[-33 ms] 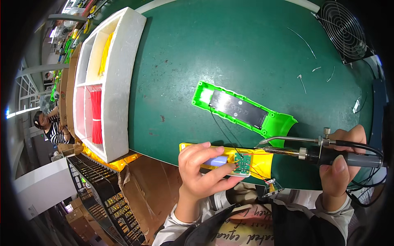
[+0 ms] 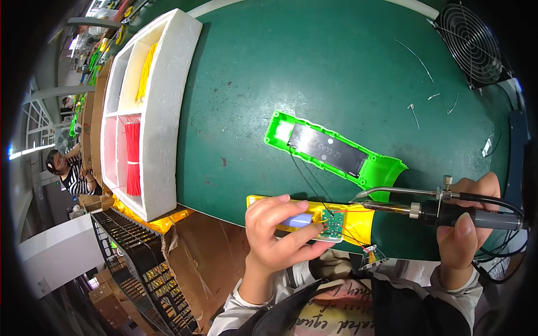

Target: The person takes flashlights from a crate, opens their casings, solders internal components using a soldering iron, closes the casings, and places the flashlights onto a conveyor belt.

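Note:
My left hand (image 2: 272,229) grips a yellow plastic housing (image 2: 363,223) at the table's near edge, fingers bent over it. Inside lie a blue cylindrical cell (image 2: 297,220) and a green circuit board (image 2: 334,225), one finger resting at the board's side. A small clear reflector lamp (image 2: 372,257) hangs by thin wires off the edge. In my right hand (image 2: 457,246) is a soldering iron (image 2: 428,213) with a metal feed tube (image 2: 398,191) above it; its tip is over the housing, contact unclear. Beyond lies a green shell (image 2: 384,167) with a black panel (image 2: 328,148), its dark wires reaching the board.
A white foam box (image 2: 159,123) with bundled yellow wires (image 2: 147,73) and red wires (image 2: 133,159) stands left. A black fan (image 2: 469,45) is at the far right, near wire scraps (image 2: 413,115). A black crate (image 2: 145,269) is lower left; another person (image 2: 73,173) sits beyond.

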Demonstrator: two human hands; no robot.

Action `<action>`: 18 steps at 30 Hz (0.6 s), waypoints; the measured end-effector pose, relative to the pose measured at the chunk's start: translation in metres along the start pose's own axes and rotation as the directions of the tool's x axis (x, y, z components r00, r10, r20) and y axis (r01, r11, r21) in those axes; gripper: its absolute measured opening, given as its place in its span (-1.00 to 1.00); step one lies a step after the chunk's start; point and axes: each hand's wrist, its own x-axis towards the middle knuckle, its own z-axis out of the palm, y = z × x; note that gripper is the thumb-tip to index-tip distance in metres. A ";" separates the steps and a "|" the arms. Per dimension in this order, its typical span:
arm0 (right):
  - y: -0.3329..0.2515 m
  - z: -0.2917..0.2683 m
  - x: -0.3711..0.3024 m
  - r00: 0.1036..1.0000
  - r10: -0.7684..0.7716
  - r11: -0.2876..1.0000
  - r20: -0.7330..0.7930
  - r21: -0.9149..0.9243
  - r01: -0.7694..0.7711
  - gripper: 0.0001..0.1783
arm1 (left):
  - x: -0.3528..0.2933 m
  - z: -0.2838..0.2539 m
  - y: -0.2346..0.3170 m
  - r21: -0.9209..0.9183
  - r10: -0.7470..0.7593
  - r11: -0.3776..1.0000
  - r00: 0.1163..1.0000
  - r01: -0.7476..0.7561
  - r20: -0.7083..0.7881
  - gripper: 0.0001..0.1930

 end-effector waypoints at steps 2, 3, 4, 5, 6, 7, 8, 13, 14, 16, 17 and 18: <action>-0.002 -0.001 0.001 0.998 0.055 0.998 0.004 0.024 -0.055 -0.55 | 0.002 0.000 0.001 -0.005 -0.003 1.000 1.000 0.003 -0.003 -0.74; -0.002 -0.002 0.000 0.998 0.069 0.997 0.000 0.023 -0.069 -0.55 | 0.003 0.000 0.001 -0.020 -0.008 1.000 1.000 0.008 -0.002 -0.73; -0.002 -0.001 0.001 0.998 0.066 0.998 0.007 0.022 -0.066 -0.55 | 0.003 0.000 0.001 -0.034 -0.013 0.999 1.000 0.013 -0.002 -0.73; -0.003 -0.001 0.001 0.998 0.068 0.997 -0.004 0.027 -0.068 -0.55 | 0.003 0.000 0.000 -0.050 -0.010 0.999 1.000 0.009 -0.011 -0.72; -0.003 0.000 0.001 0.997 0.070 0.997 -0.016 0.031 -0.069 -0.55 | 0.002 0.000 0.000 -0.051 -0.013 0.999 1.000 0.012 -0.017 -0.72; -0.003 -0.001 0.001 0.997 0.075 0.996 -0.012 0.058 -0.074 -0.56 | 0.001 0.000 0.000 -0.057 -0.021 0.998 1.000 0.019 -0.022 -0.71; -0.001 -0.003 0.001 0.997 0.071 0.996 -0.007 0.054 -0.071 -0.56 | 0.001 -0.001 0.000 -0.062 -0.028 0.998 0.999 0.026 -0.027 -0.69; 0.012 -0.006 0.005 0.992 -0.100 0.992 -0.082 0.064 0.105 -0.61 | -0.016 0.003 -0.010 -0.375 -0.094 0.926 0.948 -0.029 -0.304 -0.61; 0.015 -0.008 0.006 0.990 -0.107 0.991 -0.088 0.070 0.113 -0.62 | -0.020 0.004 -0.011 -0.376 -0.096 0.926 0.945 -0.030 -0.313 -0.61; 0.024 -0.011 0.010 0.981 -0.180 0.979 -0.072 0.088 0.186 -0.68 | -0.023 0.006 -0.011 -0.401 -0.179 0.916 0.868 -0.025 -0.464 -0.59; 0.026 -0.014 0.011 0.977 -0.197 0.974 -0.081 0.100 0.205 -0.70 | -0.021 0.004 -0.014 -0.340 -0.135 0.939 0.866 -0.043 -0.481 -0.65; 0.026 -0.015 0.012 0.973 -0.214 0.968 -0.090 0.114 0.224 -0.73 | -0.022 0.001 -0.019 -0.342 -0.137 0.939 0.862 -0.045 -0.489 -0.65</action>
